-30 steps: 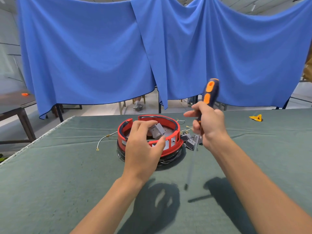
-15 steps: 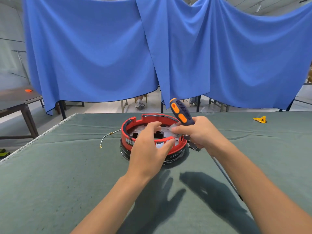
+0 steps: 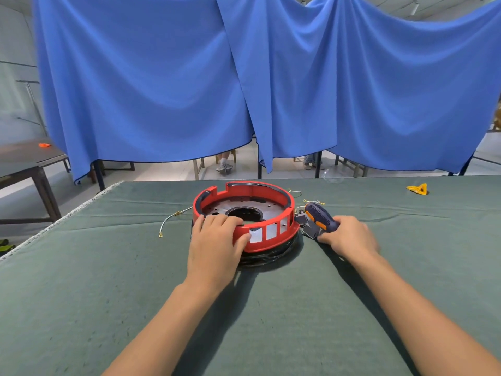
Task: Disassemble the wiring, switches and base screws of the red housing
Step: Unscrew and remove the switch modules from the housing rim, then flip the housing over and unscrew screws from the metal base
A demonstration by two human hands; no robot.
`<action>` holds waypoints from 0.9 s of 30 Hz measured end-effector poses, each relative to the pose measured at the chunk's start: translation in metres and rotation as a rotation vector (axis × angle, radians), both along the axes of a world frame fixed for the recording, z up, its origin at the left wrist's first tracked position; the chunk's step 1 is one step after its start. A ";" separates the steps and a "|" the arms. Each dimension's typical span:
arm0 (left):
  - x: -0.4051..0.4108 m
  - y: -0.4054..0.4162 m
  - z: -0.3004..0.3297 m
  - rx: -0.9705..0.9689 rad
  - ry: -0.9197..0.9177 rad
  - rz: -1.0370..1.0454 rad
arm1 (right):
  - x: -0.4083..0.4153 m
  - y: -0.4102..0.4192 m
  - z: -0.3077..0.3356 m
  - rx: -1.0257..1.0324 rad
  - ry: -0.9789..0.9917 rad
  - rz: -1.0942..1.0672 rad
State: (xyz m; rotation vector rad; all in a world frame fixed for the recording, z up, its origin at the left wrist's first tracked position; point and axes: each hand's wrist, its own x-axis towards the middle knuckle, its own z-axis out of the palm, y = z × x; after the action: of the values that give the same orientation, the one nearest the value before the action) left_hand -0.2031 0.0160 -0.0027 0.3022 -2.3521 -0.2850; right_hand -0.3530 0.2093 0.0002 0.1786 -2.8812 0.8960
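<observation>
Red housing [image 3: 271, 213] gripped at its rim by left hand [image 3: 217, 241]; right hand [image 3: 348, 234] holds screwdriver [image 3: 320, 219].

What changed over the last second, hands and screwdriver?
The right hand brought the screwdriver down from upright above the table to lie low beside the red housing, keeping its grip. The left hand let go of the grey switch and now grips the housing's near rim. The housing and the loose wire stayed put.
</observation>
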 end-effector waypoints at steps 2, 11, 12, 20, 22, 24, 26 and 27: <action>0.000 -0.003 0.003 0.008 -0.024 -0.039 | 0.001 -0.002 0.002 0.007 0.046 0.003; 0.006 -0.001 0.042 0.386 0.140 -0.239 | 0.018 -0.014 0.038 -0.282 0.410 0.019; 0.009 0.000 0.050 0.436 0.191 -0.234 | 0.022 -0.014 0.043 -0.339 0.424 0.028; 0.026 -0.013 0.086 0.907 0.614 -0.146 | 0.049 -0.022 0.069 -0.777 0.518 0.292; 0.023 -0.014 0.083 1.162 0.628 -0.091 | 0.052 -0.022 0.070 -0.779 0.520 0.315; 0.020 -0.015 0.076 1.447 0.594 -0.067 | 0.053 -0.022 0.069 -0.750 0.518 0.333; 0.016 -0.016 0.066 1.678 0.503 -0.126 | 0.051 -0.022 0.067 -0.718 0.503 0.334; 0.015 -0.017 0.060 1.762 0.446 -0.165 | 0.050 -0.022 0.066 -0.709 0.491 0.334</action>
State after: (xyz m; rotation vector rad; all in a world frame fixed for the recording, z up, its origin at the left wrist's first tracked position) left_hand -0.1880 -0.0012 0.0571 0.7044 -1.0930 -2.1622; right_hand -0.3025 0.1871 0.0658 0.6964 -1.9779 1.5940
